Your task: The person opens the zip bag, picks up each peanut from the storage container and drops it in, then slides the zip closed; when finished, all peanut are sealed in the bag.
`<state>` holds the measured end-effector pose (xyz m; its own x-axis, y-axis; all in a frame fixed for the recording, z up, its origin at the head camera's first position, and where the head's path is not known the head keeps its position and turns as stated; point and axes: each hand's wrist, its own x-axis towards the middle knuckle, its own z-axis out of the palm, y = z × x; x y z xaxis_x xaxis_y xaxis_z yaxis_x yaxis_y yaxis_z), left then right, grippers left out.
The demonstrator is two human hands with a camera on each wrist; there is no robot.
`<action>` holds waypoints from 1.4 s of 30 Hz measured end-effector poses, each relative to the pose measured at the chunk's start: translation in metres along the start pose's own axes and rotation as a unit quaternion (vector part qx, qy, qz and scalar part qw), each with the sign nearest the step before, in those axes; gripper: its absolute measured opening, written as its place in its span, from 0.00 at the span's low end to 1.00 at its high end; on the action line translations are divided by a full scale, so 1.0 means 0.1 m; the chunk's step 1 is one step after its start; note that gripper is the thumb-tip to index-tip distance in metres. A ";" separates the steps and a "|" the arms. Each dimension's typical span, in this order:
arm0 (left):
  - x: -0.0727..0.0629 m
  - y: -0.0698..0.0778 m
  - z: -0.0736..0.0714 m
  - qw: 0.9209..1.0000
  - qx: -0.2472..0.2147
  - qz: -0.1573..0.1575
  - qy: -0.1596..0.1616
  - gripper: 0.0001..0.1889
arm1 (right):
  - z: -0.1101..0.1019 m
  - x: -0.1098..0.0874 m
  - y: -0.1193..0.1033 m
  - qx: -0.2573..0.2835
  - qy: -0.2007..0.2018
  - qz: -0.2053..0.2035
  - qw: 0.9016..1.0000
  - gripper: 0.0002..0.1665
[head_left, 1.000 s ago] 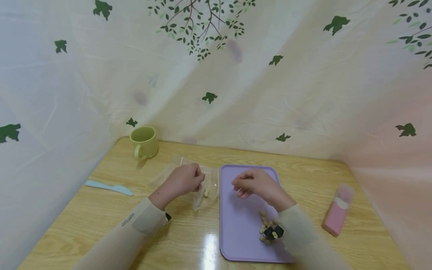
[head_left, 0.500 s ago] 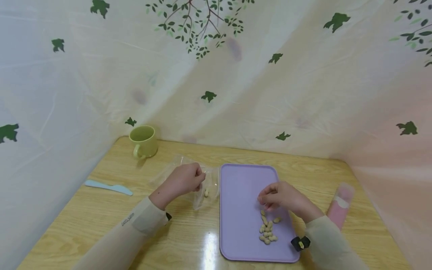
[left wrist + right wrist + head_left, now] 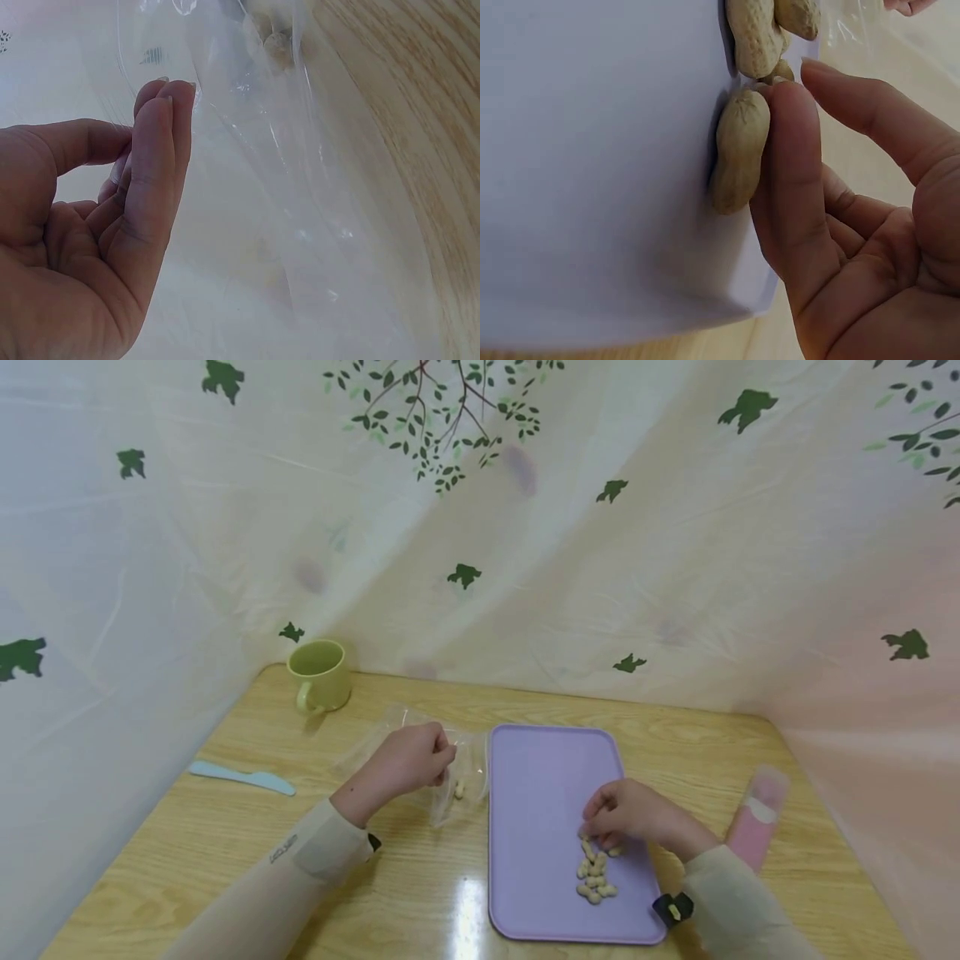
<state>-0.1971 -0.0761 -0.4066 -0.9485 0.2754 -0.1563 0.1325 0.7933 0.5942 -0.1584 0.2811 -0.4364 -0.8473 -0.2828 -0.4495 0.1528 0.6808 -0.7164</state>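
My left hand [image 3: 405, 758] pinches the edge of a clear plastic bag [image 3: 471, 756] between thumb and fingers. A peanut [image 3: 459, 789] shows through the bag. My right hand [image 3: 637, 810] is low over the purple tray [image 3: 536, 835], at the far end of a cluster of unshelled peanuts [image 3: 595, 881]. In the right wrist view, one peanut [image 3: 740, 150] lies beside the fingers and more peanuts [image 3: 754, 34] are just beyond the fingertips. Thumb and forefinger stand slightly apart there, with part of a small peanut [image 3: 780, 73] showing behind them.
A green mug [image 3: 320, 677] stands at the back left of the wooden table [image 3: 405, 877]. Nearer lies a light blue plastic knife [image 3: 242, 776]. Right of the tray is a pink container [image 3: 752, 835] with a clear top, partly behind the right forearm. A patterned curtain [image 3: 540, 577] surrounds the table.
My right hand has moved from over the tray's far half, to the right and toward me, down to the peanuts. My left hand stays in place at the bag.
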 end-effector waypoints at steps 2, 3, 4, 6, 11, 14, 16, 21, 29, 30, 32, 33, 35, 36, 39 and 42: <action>0.00 0.00 0.00 1.000 -0.002 -0.002 -0.002 0.10 | 0.02 0.00 -0.01 -0.006 -0.001 0.003 1.000 0.14; 0.00 0.00 0.00 1.000 -0.003 -0.003 -0.002 0.10 | 0.03 0.00 -0.02 -0.007 -0.001 0.002 1.000 0.14; 0.00 0.00 0.00 1.000 -0.003 -0.003 -0.002 0.10 | 0.03 -0.01 -0.03 -0.009 -0.001 -0.001 1.000 0.14; -0.01 0.00 -0.01 1.000 -0.003 -0.003 -0.002 0.10 | 0.05 -0.01 -0.05 -0.013 -0.001 -0.006 1.000 0.13; -0.01 -0.01 -0.01 1.000 -0.003 0.001 0.000 0.11 | 0.08 -0.01 -0.06 -0.018 0.002 -0.015 1.000 0.11; -0.01 -0.01 -0.01 1.000 -0.003 0.002 0.000 0.10 | 0.09 -0.01 -0.06 -0.020 0.003 -0.012 1.000 0.10; -0.01 0.00 -0.01 1.000 -0.003 0.002 0.000 0.10 | 0.08 -0.01 -0.05 -0.020 0.001 -0.010 1.000 0.10; -0.02 0.01 -0.02 1.000 -0.001 0.003 -0.001 0.10 | 0.06 0.00 -0.04 -0.018 -0.009 -0.012 1.000 0.09; -0.02 0.00 -0.01 1.000 -0.007 -0.003 -0.006 0.10 | -0.02 0.00 -0.11 -0.037 -0.014 -0.025 0.999 0.05; -0.02 -0.01 0.00 1.000 -0.006 -0.001 -0.005 0.10 | -0.04 0.00 -0.14 -0.037 -0.013 -0.032 0.999 0.05; -0.03 -0.01 0.00 1.000 -0.003 0.004 -0.003 0.10 | -0.07 0.01 -0.19 -0.029 -0.016 -0.051 0.998 0.06; -0.03 -0.01 -0.01 1.000 -0.001 0.007 -0.002 0.11 | -0.08 0.01 -0.21 -0.023 -0.018 -0.062 0.998 0.06; -0.03 -0.01 -0.01 1.000 0.002 0.012 0.000 0.11 | -0.10 0.02 -0.27 -0.003 -0.024 -0.081 0.996 0.09; -0.03 -0.01 -0.01 1.000 0.003 0.014 0.000 0.11 | -0.10 0.03 -0.31 0.008 -0.026 -0.088 0.996 0.10; -0.03 -0.01 -0.01 1.000 0.003 0.017 0.000 0.11 | -0.09 0.05 -0.40 0.033 -0.028 -0.106 0.993 0.13; -0.03 0.00 -0.01 1.000 -0.001 0.017 -0.002 0.11 | -0.04 0.09 -0.50 0.056 -0.018 -0.113 0.992 0.16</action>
<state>-0.1946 -0.0779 -0.4051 -0.9428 0.3031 -0.1389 0.1631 0.7825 0.6009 -0.1759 0.2478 -0.4026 -0.8482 -0.4450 -0.2874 0.0177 0.5185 -0.8549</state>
